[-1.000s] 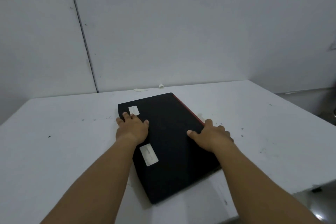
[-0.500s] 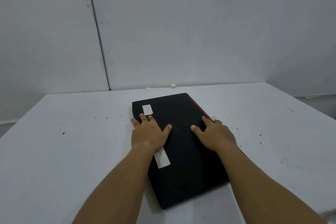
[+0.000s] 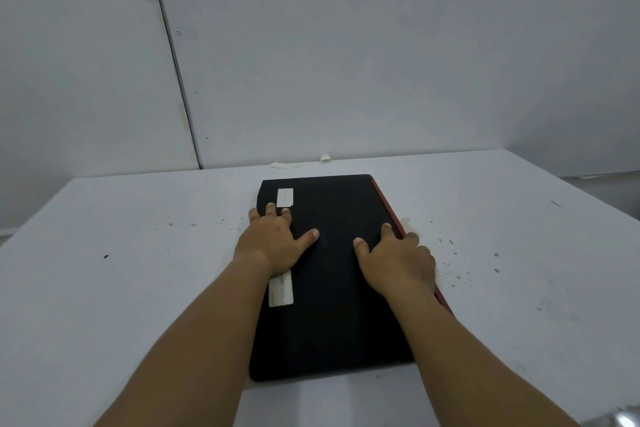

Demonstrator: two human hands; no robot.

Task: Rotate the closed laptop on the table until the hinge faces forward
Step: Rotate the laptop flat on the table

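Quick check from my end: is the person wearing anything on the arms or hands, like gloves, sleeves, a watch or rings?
Nothing visible. The left hand and right hand are bare, with no gloves, rings or wristbands. Both forearms are uncovered as far back as the frame shows, with no sleeves, cables or markings.

Bare room: white table, panelled wall.

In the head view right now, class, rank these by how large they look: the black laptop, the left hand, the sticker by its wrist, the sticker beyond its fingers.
1. black laptop
2. left hand
3. sticker by its wrist, partly covered
4. sticker beyond its fingers, though it lies farther from the camera
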